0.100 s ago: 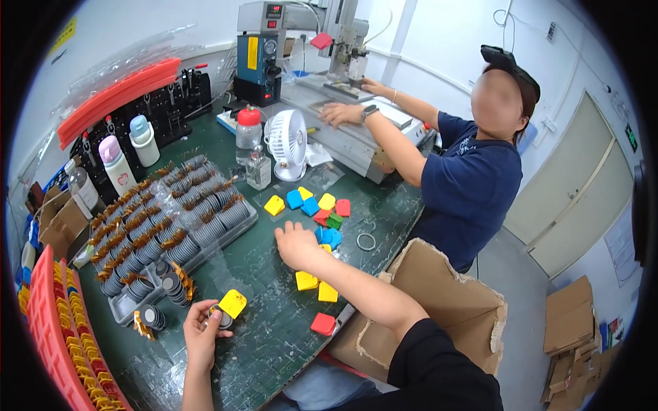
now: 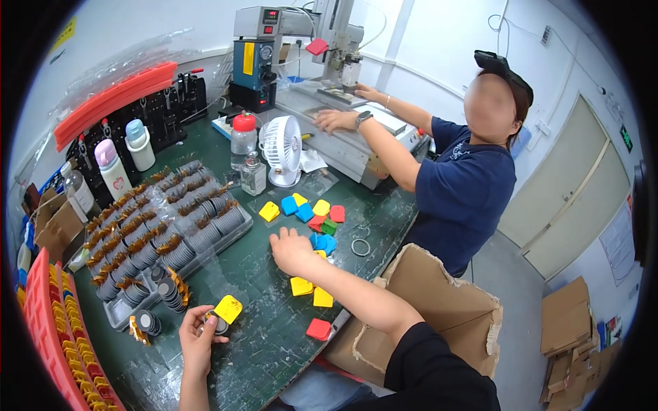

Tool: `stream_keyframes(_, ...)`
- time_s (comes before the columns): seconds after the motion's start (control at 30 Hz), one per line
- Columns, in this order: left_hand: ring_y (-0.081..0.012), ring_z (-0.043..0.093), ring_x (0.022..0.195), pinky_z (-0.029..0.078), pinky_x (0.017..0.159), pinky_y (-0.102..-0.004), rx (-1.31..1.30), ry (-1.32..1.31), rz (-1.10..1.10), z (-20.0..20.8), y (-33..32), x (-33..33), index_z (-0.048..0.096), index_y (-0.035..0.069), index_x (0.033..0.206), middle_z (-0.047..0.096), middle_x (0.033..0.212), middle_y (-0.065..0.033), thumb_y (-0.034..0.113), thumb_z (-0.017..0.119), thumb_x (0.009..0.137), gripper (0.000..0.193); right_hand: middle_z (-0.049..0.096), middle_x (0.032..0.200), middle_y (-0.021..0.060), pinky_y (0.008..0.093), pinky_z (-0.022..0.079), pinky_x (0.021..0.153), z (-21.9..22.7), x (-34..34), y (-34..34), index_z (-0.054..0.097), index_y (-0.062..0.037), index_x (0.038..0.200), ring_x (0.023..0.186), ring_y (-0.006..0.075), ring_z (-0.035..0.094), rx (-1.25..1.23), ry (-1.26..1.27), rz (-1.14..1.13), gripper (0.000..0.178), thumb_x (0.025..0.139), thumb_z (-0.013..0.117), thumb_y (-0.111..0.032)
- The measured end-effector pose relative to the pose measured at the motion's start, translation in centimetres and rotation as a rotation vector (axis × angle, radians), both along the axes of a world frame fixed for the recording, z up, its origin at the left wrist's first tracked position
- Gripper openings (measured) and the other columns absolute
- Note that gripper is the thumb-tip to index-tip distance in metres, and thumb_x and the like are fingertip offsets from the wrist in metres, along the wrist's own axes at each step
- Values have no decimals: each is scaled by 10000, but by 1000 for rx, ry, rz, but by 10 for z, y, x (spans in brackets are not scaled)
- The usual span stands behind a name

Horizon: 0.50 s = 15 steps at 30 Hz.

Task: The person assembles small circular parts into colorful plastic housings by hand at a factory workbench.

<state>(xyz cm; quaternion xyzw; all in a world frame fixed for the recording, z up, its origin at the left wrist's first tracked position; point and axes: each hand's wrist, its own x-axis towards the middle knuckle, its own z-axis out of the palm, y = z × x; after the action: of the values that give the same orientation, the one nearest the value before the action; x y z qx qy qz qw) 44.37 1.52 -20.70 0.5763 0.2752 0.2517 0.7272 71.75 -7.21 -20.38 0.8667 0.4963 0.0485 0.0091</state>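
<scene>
My left hand (image 2: 196, 337), near the front edge of the green table, is closed on a grey disc (image 2: 220, 325). A yellow tag (image 2: 229, 309) with rounded corners and a small hole sits against this disc. Fingers a little apart, my right hand (image 2: 293, 252) rests low over the table beside a loose group of tags, with nothing visible in it. Around it are blue tags (image 2: 323, 242), yellow tags (image 2: 301, 285), a green tag (image 2: 329, 227) and red tags (image 2: 337, 214). Another red tag (image 2: 319, 329) lies by the table edge. My right fingertips are partly hidden.
Left of my hands stands a clear tray (image 2: 226, 241) of grey discs with amber strips. Beyond are a white fan (image 2: 282, 151), bottles (image 2: 244, 140) and a bench machine (image 2: 343, 89), where a co-worker (image 2: 466, 185) has both hands. A torn cardboard box (image 2: 445, 301) stands right of the table.
The whole view has shifted slightly. Both my hands keep the same pose, and the disc and yellow tag stay in my left hand.
</scene>
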Motion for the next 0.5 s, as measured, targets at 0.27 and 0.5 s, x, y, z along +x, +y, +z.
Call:
stream_keyframes(0.27,-87,586,797,557,551,-209,-2,-5,1,2,1,0,542,16,1120,563,925,-35,66,558,915,211,545,1097,162,377,530,771,3,-1,2,544,-22,1096,1005,295,571,-11,11,-2,329,794,620,-126)
stream_keyframes(0.5,-86,589,790,557,551,-209,15,-3,4,2,1,-1,541,14,1121,562,935,-40,61,551,915,212,539,1108,162,375,527,775,5,-1,3,541,-22,1107,1013,295,567,-33,20,-5,348,789,629,-131)
